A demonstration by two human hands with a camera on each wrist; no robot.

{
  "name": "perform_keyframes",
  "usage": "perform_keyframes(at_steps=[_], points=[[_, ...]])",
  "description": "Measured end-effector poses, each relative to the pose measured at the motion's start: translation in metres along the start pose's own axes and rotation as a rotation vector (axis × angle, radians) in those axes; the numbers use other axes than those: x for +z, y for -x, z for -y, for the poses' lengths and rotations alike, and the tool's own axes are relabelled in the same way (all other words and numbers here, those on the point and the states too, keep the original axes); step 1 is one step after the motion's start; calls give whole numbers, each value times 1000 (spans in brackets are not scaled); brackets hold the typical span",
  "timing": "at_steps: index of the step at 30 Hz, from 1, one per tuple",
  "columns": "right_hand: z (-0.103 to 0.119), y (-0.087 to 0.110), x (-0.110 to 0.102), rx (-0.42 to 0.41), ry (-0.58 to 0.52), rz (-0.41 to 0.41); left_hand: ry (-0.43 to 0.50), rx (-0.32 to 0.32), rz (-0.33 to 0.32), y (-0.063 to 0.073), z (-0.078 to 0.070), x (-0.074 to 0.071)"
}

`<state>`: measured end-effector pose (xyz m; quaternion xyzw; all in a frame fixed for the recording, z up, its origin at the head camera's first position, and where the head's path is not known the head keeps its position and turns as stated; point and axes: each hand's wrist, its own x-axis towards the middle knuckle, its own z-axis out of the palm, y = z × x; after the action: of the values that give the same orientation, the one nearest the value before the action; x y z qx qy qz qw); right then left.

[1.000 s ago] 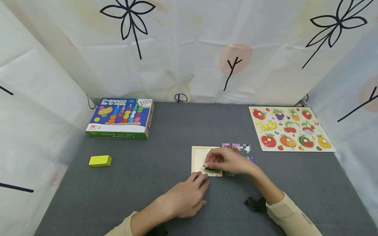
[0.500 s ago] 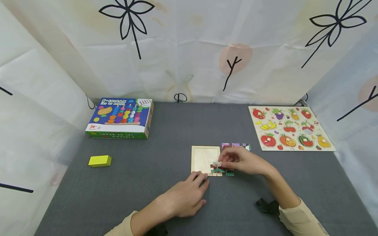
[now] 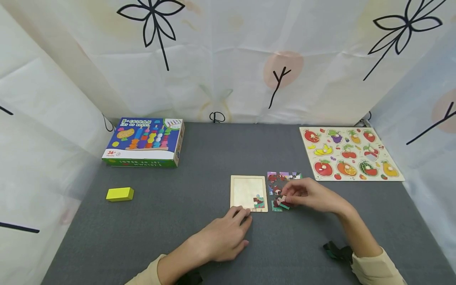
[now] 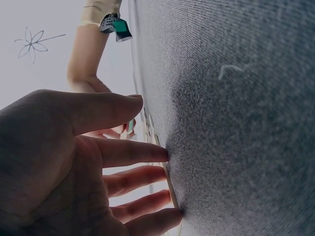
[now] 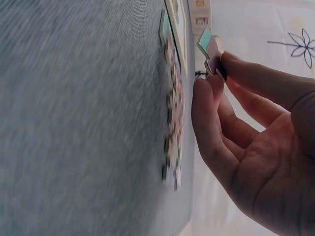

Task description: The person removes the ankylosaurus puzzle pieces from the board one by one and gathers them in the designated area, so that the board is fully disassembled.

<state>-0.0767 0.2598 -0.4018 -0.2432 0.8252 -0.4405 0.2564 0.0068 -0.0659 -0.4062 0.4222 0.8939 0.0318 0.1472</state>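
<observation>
A pale wooden puzzle tray (image 3: 246, 190) lies flat on the table, with one jigsaw piece (image 3: 259, 202) in its lower right corner. My left hand (image 3: 222, 237) rests at the tray's near edge, fingers extended and fingertips touching the rim. Just right of the tray, my right hand (image 3: 306, 196) pinches another jigsaw piece (image 5: 211, 51) between thumb and fingers, raised above the table in the right wrist view. Below and beside it lie several loose jigsaw pieces (image 3: 273, 177), partly covered by the hand.
A fruit puzzle board (image 3: 350, 154) lies at the back right. At the back left stands a blue bead-set box (image 3: 142, 142), with a yellow block (image 3: 120, 194) in front of it. White patterned cloth (image 3: 221, 59) walls in the grey table.
My right hand has moved right, from above the tray to the loose pieces, still pinching a piece. One piece in the tray's corner is now uncovered. My left hand stays put.
</observation>
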Motion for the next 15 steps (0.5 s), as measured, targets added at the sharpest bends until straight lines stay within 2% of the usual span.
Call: perform_keyframes(at_steps=[9, 15], points=[[-7, 8, -5, 8, 61, 33, 10, -3, 12, 0, 1, -1], [-9, 9, -2, 28, 123, 11, 10, -4, 12, 0, 1, 0]])
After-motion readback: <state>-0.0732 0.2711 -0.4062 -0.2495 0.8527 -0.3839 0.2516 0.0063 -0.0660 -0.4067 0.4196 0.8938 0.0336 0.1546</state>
